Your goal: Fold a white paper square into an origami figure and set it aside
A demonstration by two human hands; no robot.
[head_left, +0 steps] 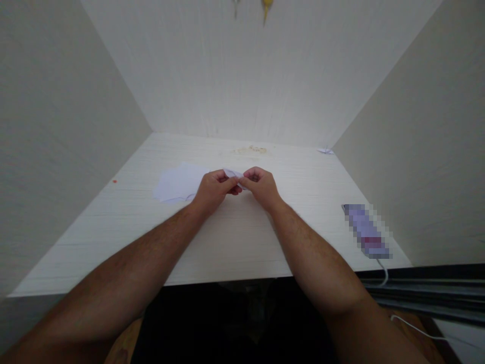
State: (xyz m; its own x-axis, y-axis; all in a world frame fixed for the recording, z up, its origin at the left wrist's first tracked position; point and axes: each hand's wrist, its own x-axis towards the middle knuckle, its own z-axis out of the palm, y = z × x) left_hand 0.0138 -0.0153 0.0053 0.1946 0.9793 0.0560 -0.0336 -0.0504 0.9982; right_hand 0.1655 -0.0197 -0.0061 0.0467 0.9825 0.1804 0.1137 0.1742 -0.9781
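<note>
A pale back wall (pixel 242 76) is filling the top centre, grey side walls (pixel 56 126) are slanting down left and right, and a dimly lit white table (pixel 227 247) is spanning the middle.

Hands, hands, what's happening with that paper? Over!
Left hand, right hand: both pinching small paper piece. White sheets: lying beside left hand. Pixelated object: off right, apart from both hands.

White table (pixel 235 242) between pale walls (pixel 428 141), with a device at the right.
The flat device (pixel 361 225), hidden by pixelation, lies near the table's right edge, a white cord (pixel 386 273) running from its near end over the front edge. Brownish crumbs or stains (pixel 257 149) mark the back, an orange spot (pixel 114 181) the left side; above, a yellow pointed object (pixel 267 5) is cut off by the top edge of view.
</note>
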